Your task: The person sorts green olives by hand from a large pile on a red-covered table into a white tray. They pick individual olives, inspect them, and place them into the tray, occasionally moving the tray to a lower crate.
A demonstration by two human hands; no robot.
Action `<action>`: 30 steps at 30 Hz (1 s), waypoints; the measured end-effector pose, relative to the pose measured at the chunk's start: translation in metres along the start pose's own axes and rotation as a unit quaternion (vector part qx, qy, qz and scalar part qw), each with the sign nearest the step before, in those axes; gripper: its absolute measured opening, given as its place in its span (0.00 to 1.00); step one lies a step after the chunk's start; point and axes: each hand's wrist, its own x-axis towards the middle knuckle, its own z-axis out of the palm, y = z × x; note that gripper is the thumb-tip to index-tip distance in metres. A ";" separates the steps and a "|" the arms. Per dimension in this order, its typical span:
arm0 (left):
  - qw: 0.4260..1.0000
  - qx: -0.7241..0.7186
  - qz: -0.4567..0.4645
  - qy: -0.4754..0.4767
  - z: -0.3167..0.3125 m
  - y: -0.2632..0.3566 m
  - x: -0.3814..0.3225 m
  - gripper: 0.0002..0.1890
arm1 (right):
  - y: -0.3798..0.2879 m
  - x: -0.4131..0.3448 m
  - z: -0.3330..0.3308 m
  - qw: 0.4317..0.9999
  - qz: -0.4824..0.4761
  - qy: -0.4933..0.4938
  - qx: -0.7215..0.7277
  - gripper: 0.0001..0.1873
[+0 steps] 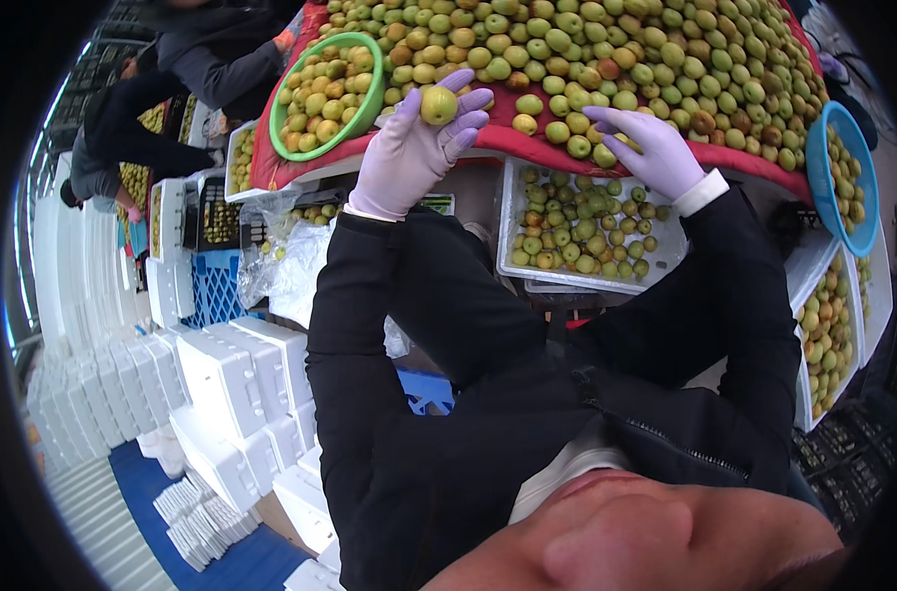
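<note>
My left hand (419,144), in a pale purple glove, is raised palm up over the front edge of the red-padded table (504,133). A yellow-green jujube-like fruit (439,106) rests against its palm and fingers. My right hand (644,148), gloved alike, reaches over the same edge with its fingertips near loose fruits (579,146); whether it touches one cannot be told. Beyond both hands spreads a large heap of green and brownish fruits (640,52). Below, a white foam box (518,273) with smaller green fruits stands in front of my legs.
A green basket (379,89) of fruit stands at the table's left, a blue basket (818,162) at its right. Filled foam boxes (858,332) are at the right. Stacked white foam boxes (226,384) and plastic film (293,251) lie left. Two people work at upper left.
</note>
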 end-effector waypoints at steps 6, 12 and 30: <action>0.953 0.270 -0.104 0.088 -0.011 -0.053 0.055 0.33 | 0.002 -0.008 -0.005 0.996 0.038 0.022 0.073 0.24; 0.885 0.415 -0.188 0.092 -0.026 -0.118 0.077 0.27 | -0.006 -0.016 0.002 0.988 0.069 -0.045 0.133 0.31; 0.802 0.566 -0.011 0.188 -0.041 -0.067 0.095 0.25 | 0.102 -0.183 -0.233 0.683 0.143 0.704 0.130 0.19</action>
